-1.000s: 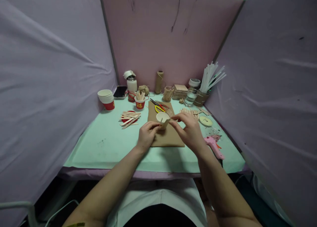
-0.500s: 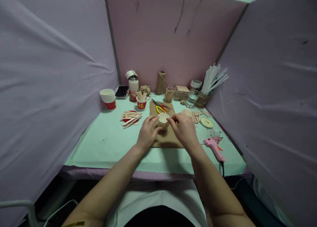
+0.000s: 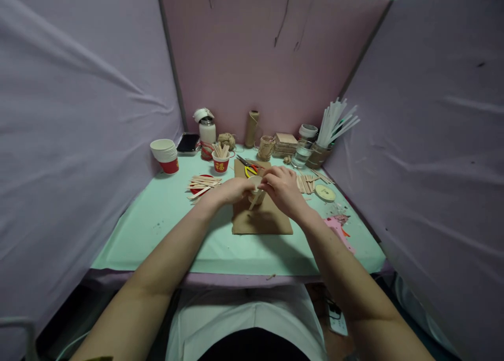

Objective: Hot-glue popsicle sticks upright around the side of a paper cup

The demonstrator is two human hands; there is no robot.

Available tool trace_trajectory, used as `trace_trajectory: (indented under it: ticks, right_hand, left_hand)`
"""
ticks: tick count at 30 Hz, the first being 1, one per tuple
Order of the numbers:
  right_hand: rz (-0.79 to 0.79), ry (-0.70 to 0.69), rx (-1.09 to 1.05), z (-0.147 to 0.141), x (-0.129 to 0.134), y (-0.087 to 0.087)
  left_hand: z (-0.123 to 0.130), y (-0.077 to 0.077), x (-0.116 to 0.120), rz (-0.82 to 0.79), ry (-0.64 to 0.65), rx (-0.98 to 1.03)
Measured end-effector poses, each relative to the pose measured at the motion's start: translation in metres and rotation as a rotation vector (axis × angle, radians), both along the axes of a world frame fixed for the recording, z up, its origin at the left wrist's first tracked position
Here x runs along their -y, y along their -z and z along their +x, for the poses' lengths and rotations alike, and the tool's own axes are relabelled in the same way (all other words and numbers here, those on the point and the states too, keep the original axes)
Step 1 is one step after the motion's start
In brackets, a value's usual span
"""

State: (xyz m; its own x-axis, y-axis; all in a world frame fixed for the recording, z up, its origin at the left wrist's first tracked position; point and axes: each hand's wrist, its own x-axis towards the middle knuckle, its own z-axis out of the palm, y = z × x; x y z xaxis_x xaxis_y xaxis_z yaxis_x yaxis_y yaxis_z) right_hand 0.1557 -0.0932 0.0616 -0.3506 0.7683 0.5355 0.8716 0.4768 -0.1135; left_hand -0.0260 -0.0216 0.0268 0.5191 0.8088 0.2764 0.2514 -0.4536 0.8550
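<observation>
A pale paper cup (image 3: 255,181) stands over the brown cardboard mat (image 3: 262,223), partly covered by both hands. My left hand (image 3: 235,189) reaches round the cup's left side, its fingers closed on it. My right hand (image 3: 279,188) is at the cup's right rim, its fingers pinching a light wooden stick (image 3: 254,199) that slants down across the front of the cup. Behind the cup on the mat lie pliers with yellow handles (image 3: 251,171) and a red-handled tool.
Left are stacked paper cups (image 3: 164,156), a red cup of sticks (image 3: 221,164) and loose sticks (image 3: 205,183). Right are more sticks (image 3: 306,183), a round lid (image 3: 325,193) and a pink glue gun (image 3: 337,228), partly behind my right forearm. Jars and twine line the back.
My left hand has turned and reaches further round the cup. A stick now shows slanting in front of the cup at my right fingers. The view has shifted slightly.
</observation>
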Motion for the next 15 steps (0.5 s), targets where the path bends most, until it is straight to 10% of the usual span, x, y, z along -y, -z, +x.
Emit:
trace_trajectory:
  ticks: [15]
  right_hand:
    - [-0.399,-0.256,-0.166,0.019,-0.035,-0.035]
  left_hand:
    - [-0.015,-0.034,0.004,-0.18,0.547,-0.313]
